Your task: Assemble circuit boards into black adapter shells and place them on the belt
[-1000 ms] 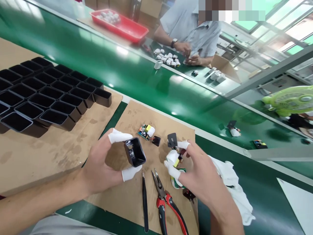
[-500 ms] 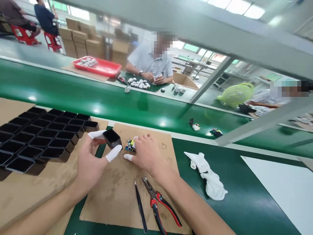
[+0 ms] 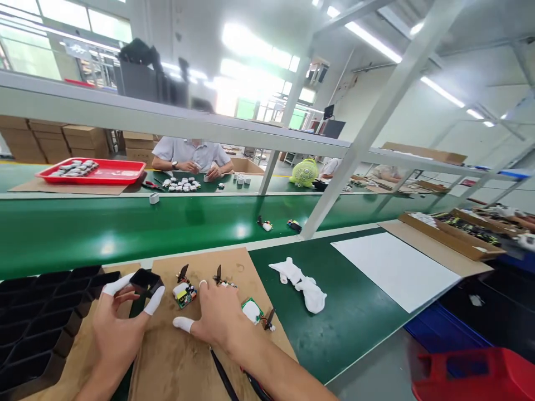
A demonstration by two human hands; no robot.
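Observation:
My left hand (image 3: 119, 323), with white finger cots on the thumb and a finger, grips a small black plastic case (image 3: 145, 282), its open end up. My right hand (image 3: 219, 314) is held low over the cardboard, thumb apart from the fingers, and I see nothing gripped in it. Just left of its fingers lies a circuit board (image 3: 184, 295) with a black upright piece. A second circuit board (image 3: 228, 284) shows partly behind the fingers. To the hand's right is a third board with a white pad (image 3: 251, 311). Tweezers (image 3: 221, 372) lie partly under my right forearm.
Rows of black cases (image 3: 45, 317) stand at left on cardboard. A crumpled white cloth (image 3: 301, 283) and a white sheet (image 3: 395, 270) lie to the right. Beyond the green belt (image 3: 200, 220), a co-worker (image 3: 194, 159) handles white parts near a red tray (image 3: 100, 174). A metal post (image 3: 355, 150) rises ahead.
The view has tilted up and swung right. Several circuit boards now lie apart around my right hand, where one showed at its fingers before. My left hand still holds the black case.

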